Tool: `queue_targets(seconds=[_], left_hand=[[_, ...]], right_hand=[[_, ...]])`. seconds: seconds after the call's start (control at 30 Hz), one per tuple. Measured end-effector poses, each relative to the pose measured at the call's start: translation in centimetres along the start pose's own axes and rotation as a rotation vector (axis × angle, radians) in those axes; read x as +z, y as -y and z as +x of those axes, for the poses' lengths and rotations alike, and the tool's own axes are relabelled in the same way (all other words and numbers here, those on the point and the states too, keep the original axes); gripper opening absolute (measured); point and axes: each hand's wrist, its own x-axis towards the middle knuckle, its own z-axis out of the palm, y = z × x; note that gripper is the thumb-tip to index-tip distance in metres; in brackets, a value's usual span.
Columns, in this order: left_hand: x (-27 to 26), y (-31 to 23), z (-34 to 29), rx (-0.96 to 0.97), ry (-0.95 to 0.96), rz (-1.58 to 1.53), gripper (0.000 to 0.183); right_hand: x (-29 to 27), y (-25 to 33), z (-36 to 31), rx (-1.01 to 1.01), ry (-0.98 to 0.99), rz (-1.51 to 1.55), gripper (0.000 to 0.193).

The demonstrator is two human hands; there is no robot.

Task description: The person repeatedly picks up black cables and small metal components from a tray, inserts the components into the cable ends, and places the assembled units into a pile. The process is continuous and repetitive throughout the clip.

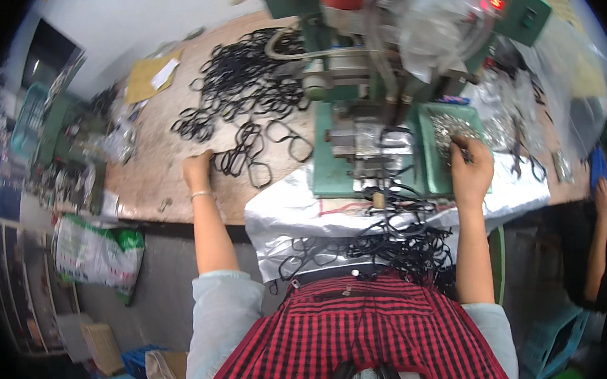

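My left hand is closed at the left end of a small bunch of black cord loops on the table, its fingers on the cord. My right hand reaches into a green tray of small shiny metal parts. Its fingers are bent together over the parts; what they pinch is too small to make out. Between the hands stands a green bench machine with a metal fixture. More black cord loops hang over its front edge and onto my lap.
A large heap of black loops lies at the back left, near a yellow envelope. Silver sheeting covers the front edge. Pliers and clear bags lie right of the tray. Another person's arm shows at far right.
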Motion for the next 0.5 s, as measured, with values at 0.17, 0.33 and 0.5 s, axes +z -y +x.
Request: queue_targets(seconds=[0.17,0.33,0.5], left_hand=[[-0.8,-3.0,-3.4,-0.069,0.154,-0.658,0.028],[-1.3,-4.3,-6.2,0.234,0.018,-0.283,0.025],[-0.4,-11.7,-11.4,0.546,0.031,-0.357,0.017]], right_hand=[[-4.0,-1.2,-2.4,0.151,-0.058,0.118,0.012],[-5.1,6.0,0.6,0.094,0.208,0.429,0.014],[0.0,9.7,3.3,0.152,0.295,0.770,0.031]])
